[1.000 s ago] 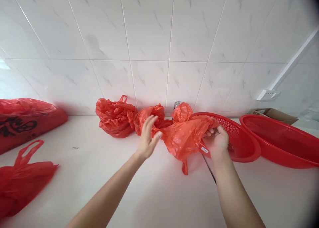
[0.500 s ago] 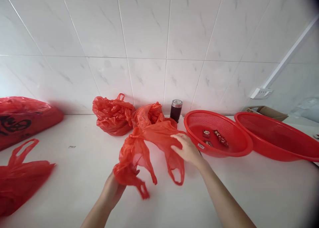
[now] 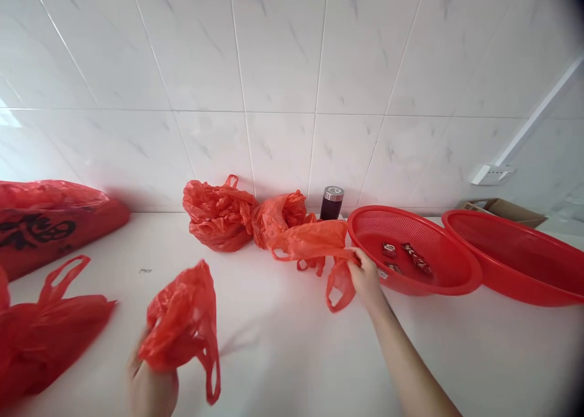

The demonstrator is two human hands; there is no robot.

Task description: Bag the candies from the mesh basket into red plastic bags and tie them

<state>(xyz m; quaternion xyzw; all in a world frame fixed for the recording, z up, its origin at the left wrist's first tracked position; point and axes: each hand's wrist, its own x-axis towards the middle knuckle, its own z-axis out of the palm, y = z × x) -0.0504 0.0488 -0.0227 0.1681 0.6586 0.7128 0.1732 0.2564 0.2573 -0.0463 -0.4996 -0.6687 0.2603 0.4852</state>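
My left hand (image 3: 152, 383) holds a crumpled red plastic bag (image 3: 185, 317) up over the table at the lower left; the bag hides most of the fingers and one handle loop hangs from it. My right hand (image 3: 365, 274) pinches another red plastic bag (image 3: 319, 237) beside the near left rim of a red perforated basket (image 3: 456, 283). This second bag stretches leftward, and a handle loop hangs below my fingers. Behind it, crumpled red bags (image 3: 221, 213) lie in a heap near the wall. Small wrapped pieces (image 3: 416, 258) rest inside the basket.
A dark cup with a silver lid (image 3: 331, 203) stands by the wall. Another red basket (image 3: 524, 253) and a cardboard box (image 3: 511, 211) are at the right. Red bags, one large with black writing (image 3: 55, 225) and one with a loop (image 3: 64, 326), lie on the left of the white table (image 3: 274, 356).
My left hand has moved left and down with its bag, away from the other bag. My right hand, open before, has closed on the bag on the right. The view has shifted slightly left.
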